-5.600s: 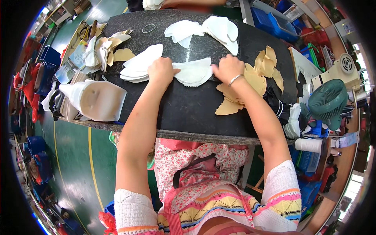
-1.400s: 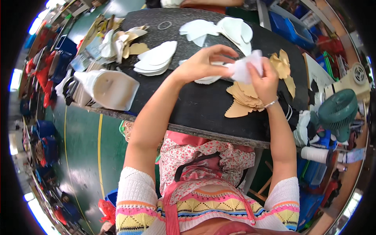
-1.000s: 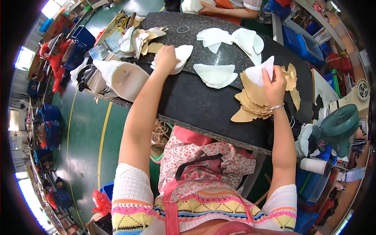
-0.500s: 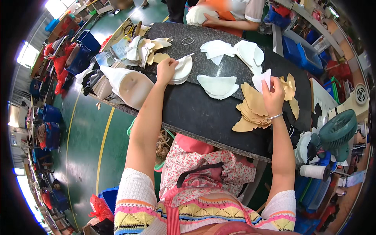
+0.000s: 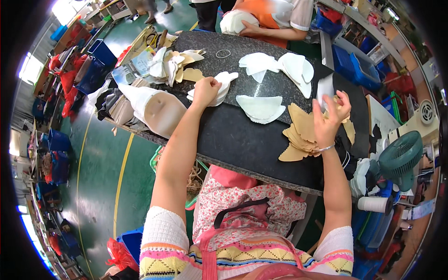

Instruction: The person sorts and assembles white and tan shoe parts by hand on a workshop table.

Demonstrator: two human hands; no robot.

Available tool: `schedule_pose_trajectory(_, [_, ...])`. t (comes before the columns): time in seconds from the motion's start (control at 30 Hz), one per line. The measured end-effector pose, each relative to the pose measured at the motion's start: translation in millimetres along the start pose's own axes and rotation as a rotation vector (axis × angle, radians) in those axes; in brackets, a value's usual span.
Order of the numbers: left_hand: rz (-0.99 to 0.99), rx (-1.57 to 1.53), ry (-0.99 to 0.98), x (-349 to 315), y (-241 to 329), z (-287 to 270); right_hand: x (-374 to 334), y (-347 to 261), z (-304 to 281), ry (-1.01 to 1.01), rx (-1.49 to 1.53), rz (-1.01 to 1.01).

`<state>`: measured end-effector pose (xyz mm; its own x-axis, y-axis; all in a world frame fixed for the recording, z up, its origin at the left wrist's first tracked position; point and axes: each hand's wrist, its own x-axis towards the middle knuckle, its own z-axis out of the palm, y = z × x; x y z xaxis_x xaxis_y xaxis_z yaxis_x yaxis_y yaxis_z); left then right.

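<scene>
At the left of the dark table, my left hand (image 5: 206, 92) is closed in a pinch at the edge of a small stack of white curved cut pieces (image 5: 224, 89). My right hand (image 5: 332, 116) is raised over the tan zigzag-edged pieces (image 5: 301, 127). A single white piece (image 5: 325, 87), smeared by motion, stands up between its thumb and fingers; the other fingers are spread. Left of that hand lies a fan of white pieces (image 5: 296, 68). Two more white groups lie mid-table: a far pile (image 5: 259, 62) and a nearer half-round pile (image 5: 260, 108).
A large white-and-beige cone-shaped piece (image 5: 161, 112) and heaped scraps (image 5: 175, 63) cover the table's left end. A thin ring (image 5: 223, 53) lies at the back. Across the table, another person's hand (image 5: 252, 29) holds white pieces. A green fan (image 5: 400, 154) and thread spool (image 5: 374, 204) stand right.
My right hand has risen slightly, its fingers spreading more, and the white piece has swung up and right. My left hand has moved right and down, over the white stack.
</scene>
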<state>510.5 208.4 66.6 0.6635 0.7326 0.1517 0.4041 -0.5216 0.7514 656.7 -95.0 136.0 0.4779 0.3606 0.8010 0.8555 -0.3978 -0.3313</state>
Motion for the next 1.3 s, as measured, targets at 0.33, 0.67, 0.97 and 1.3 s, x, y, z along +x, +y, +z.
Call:
schedule_pose_trajectory(0.33, [0.182, -0.048, 0.061, -4, -8, 15, -8, -62, 141, -0.499, 0.687, 0.391])
schedule_pose_trajectory(0.67, [0.046, -0.279, 0.067, 0, 1, 13, -20, -61, 204, -0.391, 0.890, 0.705])
schedule_pose_trajectory(0.97, [0.483, 0.077, 0.654, -14, 42, -34, -44, -18, 125, -0.349, 0.607, 0.581])
schedule_pose_trajectory(1.3, [0.424, 0.013, 0.009, -23, 27, 16, -63, -7, 118, -0.312, 0.430, 0.467])
